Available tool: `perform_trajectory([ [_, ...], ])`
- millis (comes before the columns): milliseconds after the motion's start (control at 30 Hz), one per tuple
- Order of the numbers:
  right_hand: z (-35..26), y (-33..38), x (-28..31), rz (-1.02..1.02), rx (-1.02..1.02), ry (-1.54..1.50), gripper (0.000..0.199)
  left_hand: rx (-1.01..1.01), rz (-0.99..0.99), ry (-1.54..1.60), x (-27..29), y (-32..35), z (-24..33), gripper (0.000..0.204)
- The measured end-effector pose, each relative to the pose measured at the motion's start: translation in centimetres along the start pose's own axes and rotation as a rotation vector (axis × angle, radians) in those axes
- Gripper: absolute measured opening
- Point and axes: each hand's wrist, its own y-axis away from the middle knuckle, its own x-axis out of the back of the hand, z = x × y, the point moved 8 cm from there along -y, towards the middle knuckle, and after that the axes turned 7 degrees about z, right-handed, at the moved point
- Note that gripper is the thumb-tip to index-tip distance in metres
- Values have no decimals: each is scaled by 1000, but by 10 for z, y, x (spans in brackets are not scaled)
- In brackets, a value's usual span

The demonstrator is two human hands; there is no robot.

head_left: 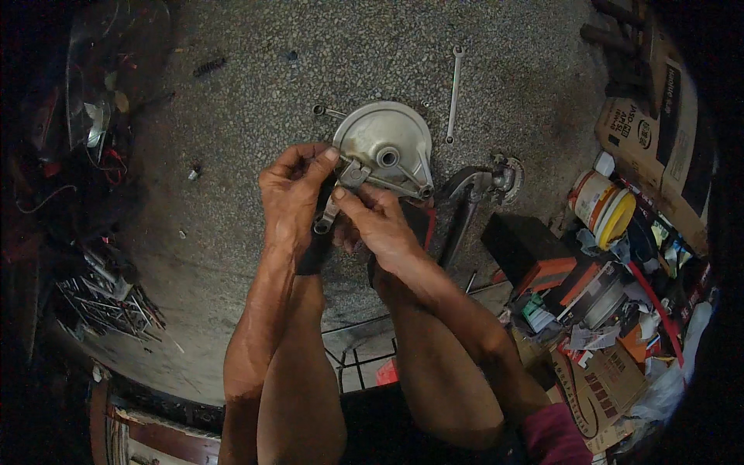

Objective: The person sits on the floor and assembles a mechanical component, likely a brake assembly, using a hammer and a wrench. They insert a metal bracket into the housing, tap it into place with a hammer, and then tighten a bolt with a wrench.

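A round silver drum brake plate (pixel 370 130) with a hole in its hub faces up in front of me, above the speckled floor. At its left rim, my left hand (pixel 293 190) is closed, thumb and fingers pinched on the plate's edge. My right hand (pixel 381 229) grips the short metal brake arm (pixel 328 213) below the plate, thumb lying along it. The arm's upper end meets the plate at a clamp-like joint (pixel 355 173). Some right fingers are hidden under the plate. Behind the plate, a thin rod end (pixel 319 111) sticks out to the left.
A combination wrench (pixel 454 97) lies right of the plate. Nearer stands a dark metal tube with a curved head (pixel 471 190). Black boxes (pixel 521 244), a yellow-rimmed tub (pixel 612 209) and cartons (pixel 651 136) crowd the right. A dark spring (pixel 209 67) and metal rods (pixel 112 302) lie left.
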Motion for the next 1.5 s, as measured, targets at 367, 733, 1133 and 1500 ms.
perform_trajectory([
  [367,-4,-2,1,-156,121,65,21,-51,8,47,6,2,-10,15],
  [733,-1,0,-6,-183,90,-176,23,-43,-66,59,0,3,-3,19],
  [1133,2,2,5,-158,104,4,26,-13,-46,5,7,5,-12,15],
  [1500,7,5,2,-211,58,-17,24,-54,-116,66,3,3,-13,17],
])
